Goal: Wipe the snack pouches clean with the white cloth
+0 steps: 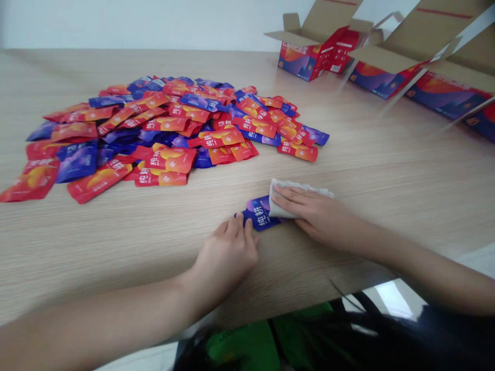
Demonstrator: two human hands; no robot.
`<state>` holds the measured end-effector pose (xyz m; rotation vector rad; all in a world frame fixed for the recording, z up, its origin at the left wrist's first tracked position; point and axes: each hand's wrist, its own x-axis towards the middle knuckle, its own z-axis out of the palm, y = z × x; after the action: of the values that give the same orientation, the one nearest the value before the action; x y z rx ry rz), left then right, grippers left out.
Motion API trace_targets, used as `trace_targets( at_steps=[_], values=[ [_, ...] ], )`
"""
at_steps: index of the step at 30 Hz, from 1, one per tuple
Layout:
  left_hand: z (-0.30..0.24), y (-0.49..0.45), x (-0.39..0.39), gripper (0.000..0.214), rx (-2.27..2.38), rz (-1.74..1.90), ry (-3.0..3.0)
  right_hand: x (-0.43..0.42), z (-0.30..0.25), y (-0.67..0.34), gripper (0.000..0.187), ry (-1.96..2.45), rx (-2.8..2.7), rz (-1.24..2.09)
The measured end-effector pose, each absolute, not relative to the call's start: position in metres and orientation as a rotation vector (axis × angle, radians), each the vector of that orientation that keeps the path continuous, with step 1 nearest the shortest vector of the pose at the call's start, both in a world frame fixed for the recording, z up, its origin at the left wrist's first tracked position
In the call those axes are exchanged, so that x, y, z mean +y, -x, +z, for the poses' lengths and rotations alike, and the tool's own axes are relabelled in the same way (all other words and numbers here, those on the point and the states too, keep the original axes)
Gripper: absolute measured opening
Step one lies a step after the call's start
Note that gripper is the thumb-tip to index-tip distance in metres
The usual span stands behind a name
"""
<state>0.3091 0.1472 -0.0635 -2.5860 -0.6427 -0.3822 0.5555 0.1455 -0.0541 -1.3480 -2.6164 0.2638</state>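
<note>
Two hands are working together on one blue packet, which is lying flat on the wooden table, apart from the others and nearer to the person than the big pile. The left hand is resting at the packet's lower end, and its fingers are held close together and slightly curved, touching the packet without pinching it, so they seem to be keeping it steady. The right hand is lying on a folded white tissue, and its fingers are a little spread and pressing down, not pinching, with the tissue between them and the packet's other end. The step in hand appears to be a wiping of the packet's surface. The moment seems to be calling for even pressure from the right hand while the left one is holding the packet in place. Farther away, a pile of red and blue packets is lying on the table, and several opened cardboard boxes are standing near its far edge.
</note>
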Motion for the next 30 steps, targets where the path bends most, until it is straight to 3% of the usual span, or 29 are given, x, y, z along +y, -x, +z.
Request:
trace_targets(
  at_steps=[10, 17, 21, 26, 30],
  values=[
    [-0.066, -0.306, 0.124, 0.025, -0.570, -0.417, 2.784, 0.158, -0.074, -0.539, 0.050, 1.646, -2.353, 0.076],
    [-0.079, -0.314, 0.123, 0.044, -0.739, -0.217, 2.891, 0.208, -0.076, -0.549, 0.046, 1.660, -2.121, 0.020],
    [-0.077, -0.316, 0.125, 0.051, -0.843, -0.171, 2.995, 0.196, -0.063, -0.549, 0.047, 1.595, -1.895, -0.033],
    [-0.076, -0.320, 0.138, 0.064, -0.873, -0.085, 3.106, 0.163, -0.070, -0.524, 0.046, 1.422, -2.361, 0.010],
    [-0.075, -0.323, 0.163, 0.069, -1.016, -0.081, 3.073, 0.196, -0.081, -0.523, 0.051, 1.625, -2.379, 0.031]
  ],
)
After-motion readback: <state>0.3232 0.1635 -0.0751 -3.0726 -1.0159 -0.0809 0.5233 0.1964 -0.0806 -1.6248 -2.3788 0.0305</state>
